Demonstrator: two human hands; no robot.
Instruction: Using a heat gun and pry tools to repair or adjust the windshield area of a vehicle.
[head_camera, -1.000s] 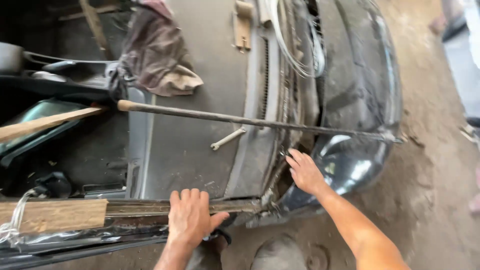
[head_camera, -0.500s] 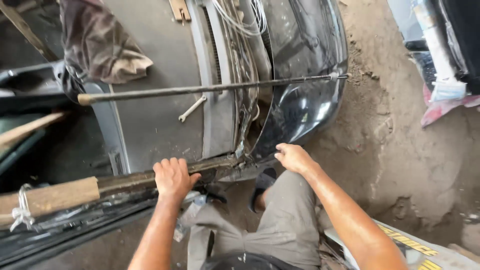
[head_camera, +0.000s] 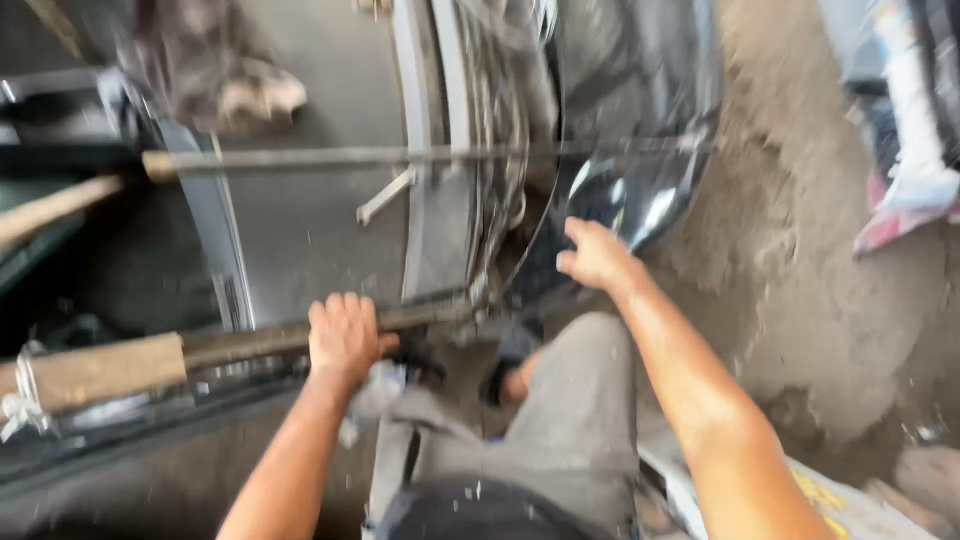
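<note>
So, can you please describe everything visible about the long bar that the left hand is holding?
The long bar is a dark, rusty-looking metal rod lying almost level along the near edge of the grey car body. Toward its left end it meets a pale wooden piece with white cord tied round it. The left hand is closed over the bar from above, near its right end, which stops by the black bumper. The picture is blurred, so finer detail cannot be told.

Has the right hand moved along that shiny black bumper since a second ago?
Yes. The right hand slid from the grille-side edge outward onto the black bumper edge, nearer the dirt floor.
</note>
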